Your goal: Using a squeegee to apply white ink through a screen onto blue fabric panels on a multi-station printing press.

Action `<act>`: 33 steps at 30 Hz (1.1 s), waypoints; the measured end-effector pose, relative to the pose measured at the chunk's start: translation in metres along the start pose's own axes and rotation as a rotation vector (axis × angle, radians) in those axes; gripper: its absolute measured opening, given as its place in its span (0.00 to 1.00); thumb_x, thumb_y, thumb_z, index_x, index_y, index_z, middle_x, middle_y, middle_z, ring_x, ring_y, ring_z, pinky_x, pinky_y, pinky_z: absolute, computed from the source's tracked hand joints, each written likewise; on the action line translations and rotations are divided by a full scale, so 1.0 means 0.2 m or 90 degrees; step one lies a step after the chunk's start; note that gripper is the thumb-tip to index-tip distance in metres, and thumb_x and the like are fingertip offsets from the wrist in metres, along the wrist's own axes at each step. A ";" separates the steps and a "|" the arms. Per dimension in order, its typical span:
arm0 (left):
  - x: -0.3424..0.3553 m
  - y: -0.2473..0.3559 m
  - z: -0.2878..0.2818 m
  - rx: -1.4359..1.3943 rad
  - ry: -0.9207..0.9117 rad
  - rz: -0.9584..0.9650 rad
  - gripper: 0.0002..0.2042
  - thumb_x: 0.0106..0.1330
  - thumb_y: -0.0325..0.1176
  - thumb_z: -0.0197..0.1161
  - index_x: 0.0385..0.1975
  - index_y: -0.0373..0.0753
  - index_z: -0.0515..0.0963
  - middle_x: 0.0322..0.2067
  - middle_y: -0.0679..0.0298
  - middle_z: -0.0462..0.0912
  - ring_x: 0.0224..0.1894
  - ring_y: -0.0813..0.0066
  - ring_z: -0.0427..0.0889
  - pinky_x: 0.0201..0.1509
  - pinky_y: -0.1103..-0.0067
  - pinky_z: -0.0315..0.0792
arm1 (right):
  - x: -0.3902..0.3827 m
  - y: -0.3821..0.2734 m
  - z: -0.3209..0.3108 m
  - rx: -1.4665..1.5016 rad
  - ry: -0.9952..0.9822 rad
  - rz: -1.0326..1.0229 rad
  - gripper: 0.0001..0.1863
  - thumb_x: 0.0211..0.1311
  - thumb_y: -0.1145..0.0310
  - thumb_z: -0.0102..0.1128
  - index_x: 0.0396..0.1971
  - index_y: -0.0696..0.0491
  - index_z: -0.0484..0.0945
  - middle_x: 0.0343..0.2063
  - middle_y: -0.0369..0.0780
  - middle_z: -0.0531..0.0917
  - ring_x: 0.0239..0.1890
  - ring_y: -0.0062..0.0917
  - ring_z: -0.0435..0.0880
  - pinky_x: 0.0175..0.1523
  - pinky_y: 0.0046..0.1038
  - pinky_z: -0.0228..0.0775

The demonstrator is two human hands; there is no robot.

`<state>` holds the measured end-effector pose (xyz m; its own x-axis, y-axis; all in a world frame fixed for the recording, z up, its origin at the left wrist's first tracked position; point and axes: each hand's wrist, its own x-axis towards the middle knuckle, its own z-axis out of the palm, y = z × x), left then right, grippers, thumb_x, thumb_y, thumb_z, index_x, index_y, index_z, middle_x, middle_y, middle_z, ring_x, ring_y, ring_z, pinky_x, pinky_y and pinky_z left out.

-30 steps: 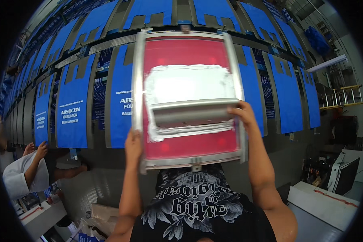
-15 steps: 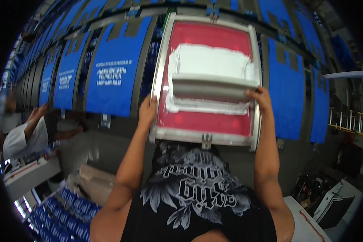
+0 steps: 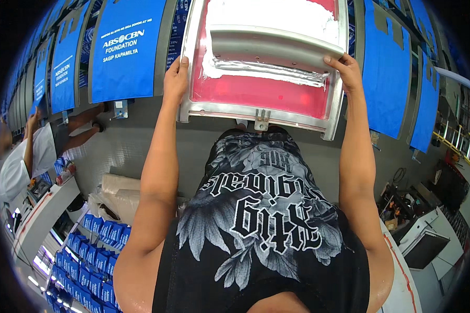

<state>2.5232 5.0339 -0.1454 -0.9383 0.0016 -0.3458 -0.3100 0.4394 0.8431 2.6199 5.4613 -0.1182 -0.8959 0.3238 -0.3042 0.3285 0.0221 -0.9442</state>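
Observation:
A screen-printing frame (image 3: 224,117) with a silver metal rim and a red mesh (image 3: 245,95) fills the upper middle. White ink (image 3: 256,14) coats much of the mesh. A wide metal squeegee (image 3: 271,48) rests across it, with a band of ink along its near side. My left hand (image 3: 176,82) is closed around the frame's left rail, thumb on top. My right hand (image 3: 348,74) is closed at the right rail, its thumb and fingertips by the squeegee's right end. Its other fingers are partly hidden beneath the rail.
Blue fabric pieces (image 3: 124,49) lie on dark boards in rows, and more blue pieces (image 3: 384,73) continue on the right. A person in a white shirt (image 3: 28,161) stands at the left. Behind me are a rack of small blue items (image 3: 89,261) and a white table (image 3: 402,276).
The whole view has shifted, so the frame and blue pieces sit higher in the picture. Both hands keep their places on the frame, and the squeegee still lies across the mesh.

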 end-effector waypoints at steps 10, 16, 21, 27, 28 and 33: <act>-0.06 0.15 -0.03 0.462 0.218 0.383 0.27 0.59 0.50 0.60 0.54 0.40 0.71 0.38 0.48 0.79 0.44 0.52 0.77 0.49 0.66 0.69 | -0.18 -0.17 0.03 -0.353 -0.098 0.041 0.20 0.40 0.72 0.68 0.39 0.58 0.79 0.33 0.42 0.83 0.37 0.22 0.79 0.48 0.26 0.68; -0.08 0.56 0.12 0.642 -0.330 0.444 0.15 0.45 0.33 0.68 0.34 0.40 0.77 0.30 0.57 0.80 0.37 0.56 0.79 0.41 0.65 0.72 | -0.37 -0.30 0.19 -0.664 -0.122 -0.169 0.18 0.36 0.81 0.53 0.33 0.55 0.80 0.28 0.51 0.80 0.36 0.45 0.79 0.44 0.39 0.70; 0.29 0.78 0.26 0.537 -0.095 0.552 0.08 0.49 0.29 0.62 0.31 0.41 0.77 0.29 0.59 0.80 0.37 0.58 0.78 0.41 0.66 0.72 | 0.16 -0.45 0.12 -0.731 -0.049 -0.285 0.21 0.38 0.80 0.54 0.38 0.55 0.79 0.31 0.48 0.81 0.37 0.43 0.79 0.46 0.40 0.67; 0.30 0.50 0.35 0.593 -0.144 0.523 0.20 0.42 0.28 0.67 0.39 0.39 0.73 0.37 0.58 0.76 0.43 0.56 0.74 0.48 0.67 0.68 | 0.19 -0.07 0.20 -0.864 -0.025 -0.349 0.25 0.40 0.80 0.55 0.45 0.52 0.70 0.40 0.42 0.77 0.47 0.35 0.73 0.58 0.47 0.57; 0.17 0.50 0.29 0.599 -0.181 0.487 0.21 0.40 0.28 0.69 0.38 0.40 0.74 0.36 0.58 0.76 0.42 0.58 0.74 0.47 0.67 0.67 | 0.05 -0.12 0.20 -0.830 -0.057 -0.318 0.24 0.39 0.80 0.56 0.43 0.52 0.71 0.38 0.42 0.77 0.46 0.36 0.74 0.59 0.47 0.56; -0.30 0.34 0.16 0.500 -0.144 0.498 0.22 0.32 0.24 0.68 0.34 0.39 0.76 0.31 0.61 0.77 0.38 0.59 0.75 0.44 0.67 0.67 | -0.48 -0.14 0.20 -0.660 -0.095 -0.232 0.23 0.32 0.82 0.55 0.37 0.53 0.77 0.33 0.42 0.79 0.41 0.37 0.76 0.63 0.47 0.52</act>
<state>2.5633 5.0926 -0.0810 -0.7585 0.6511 0.0286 0.6067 0.6894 0.3957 2.6840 5.3922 -0.0672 -0.9940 0.0210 -0.1077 0.0665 0.8961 -0.4389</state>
